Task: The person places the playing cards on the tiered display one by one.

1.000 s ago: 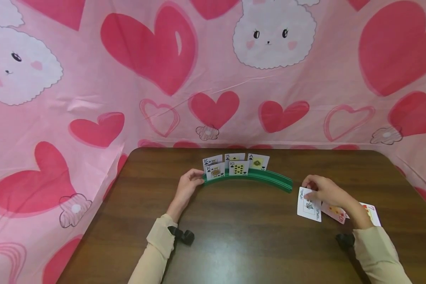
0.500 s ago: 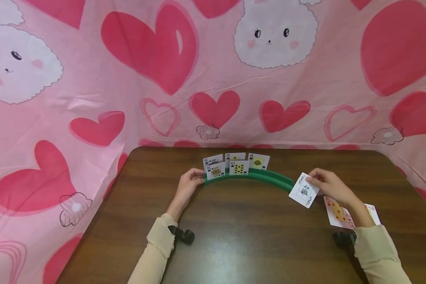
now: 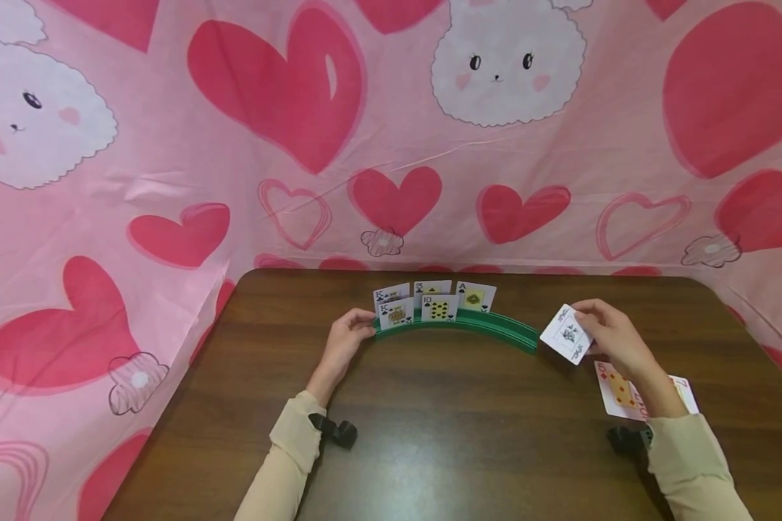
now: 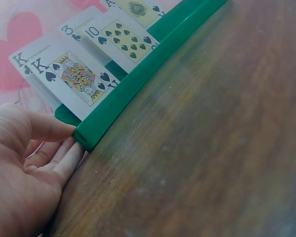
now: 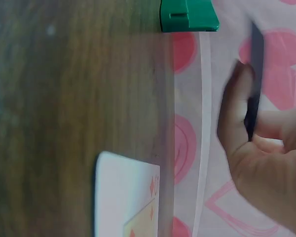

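The white joker playing card [image 3: 565, 335] is in the person's right hand [image 3: 615, 340], pinched by one margin, off the right end of the curved green plastic card holder [image 3: 505, 329]; the right wrist view shows a gap between the two. It is probably light and springy, stiff along its plane yet easily bent, with a smooth finish that could slip; a pinch near one edge should suit it, leaving the opposite edge free and pressing too gently to crease it. Its printed face looks up towards the head camera, and it is turned cornerwise, one corner pointing at the holder's right end. Foreshortening makes its sides look alike, so which way its long axis runs cannot be told for certain; in the right wrist view it is nearly edge-on. The holder's length runs from left to right, its arc bowing away from the person, and the left hand [image 3: 344, 344] pinches its left end. That hold seems well placed to steady a light strip. Five black-suited playing cards, among them a white king of spades [image 3: 396, 314], stand in the holder's left and middle part, leaning slightly back, while a white five of diamonds [image 3: 615, 391] lies to the holder's right and nearer the person.
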The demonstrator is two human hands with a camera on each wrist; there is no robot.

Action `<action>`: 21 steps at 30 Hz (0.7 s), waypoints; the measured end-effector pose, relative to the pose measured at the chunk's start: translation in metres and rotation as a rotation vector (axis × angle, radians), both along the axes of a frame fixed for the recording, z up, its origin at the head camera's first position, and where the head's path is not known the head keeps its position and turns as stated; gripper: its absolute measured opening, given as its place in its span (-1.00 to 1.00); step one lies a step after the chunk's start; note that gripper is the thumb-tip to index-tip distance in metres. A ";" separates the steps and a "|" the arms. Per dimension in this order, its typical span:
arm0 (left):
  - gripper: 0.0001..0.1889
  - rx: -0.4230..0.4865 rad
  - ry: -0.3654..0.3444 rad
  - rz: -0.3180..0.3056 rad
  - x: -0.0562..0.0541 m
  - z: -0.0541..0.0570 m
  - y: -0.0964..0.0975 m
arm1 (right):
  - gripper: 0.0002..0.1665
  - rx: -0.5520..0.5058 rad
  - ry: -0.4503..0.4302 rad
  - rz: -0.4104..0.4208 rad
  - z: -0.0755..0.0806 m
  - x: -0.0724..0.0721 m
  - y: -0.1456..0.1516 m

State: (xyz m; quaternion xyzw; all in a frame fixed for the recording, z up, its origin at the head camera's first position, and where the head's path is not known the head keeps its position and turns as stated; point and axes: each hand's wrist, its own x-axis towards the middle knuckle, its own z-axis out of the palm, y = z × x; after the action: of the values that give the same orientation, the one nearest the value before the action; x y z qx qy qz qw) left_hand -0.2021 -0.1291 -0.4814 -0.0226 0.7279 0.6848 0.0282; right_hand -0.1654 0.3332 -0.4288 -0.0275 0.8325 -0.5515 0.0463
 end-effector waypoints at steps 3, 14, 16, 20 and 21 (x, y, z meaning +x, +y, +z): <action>-0.76 0.001 -0.004 -0.003 -0.001 0.000 0.000 | -0.73 -0.162 -0.047 -0.022 0.002 -0.002 0.002; -0.76 0.002 -0.012 -0.022 0.005 0.015 0.001 | -0.73 -0.371 -0.126 -0.041 0.009 0.000 0.003; -0.76 0.001 -0.006 -0.027 0.010 0.024 0.001 | -0.73 -0.389 -0.129 -0.060 0.010 0.001 0.003; -0.77 -0.001 0.007 -0.030 0.017 0.034 0.002 | -0.73 -0.456 -0.131 -0.092 0.013 0.001 0.002; -0.77 -0.001 0.008 -0.030 0.017 0.034 0.002 | -0.74 -0.465 -0.133 -0.099 0.013 0.001 0.002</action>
State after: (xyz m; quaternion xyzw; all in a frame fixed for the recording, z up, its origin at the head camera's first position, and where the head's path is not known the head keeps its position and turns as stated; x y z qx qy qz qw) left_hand -0.1850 -0.1272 -0.4474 -0.0090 0.7284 0.6841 0.0355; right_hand -0.1647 0.3356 -0.4158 0.0398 0.6786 -0.7304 0.0664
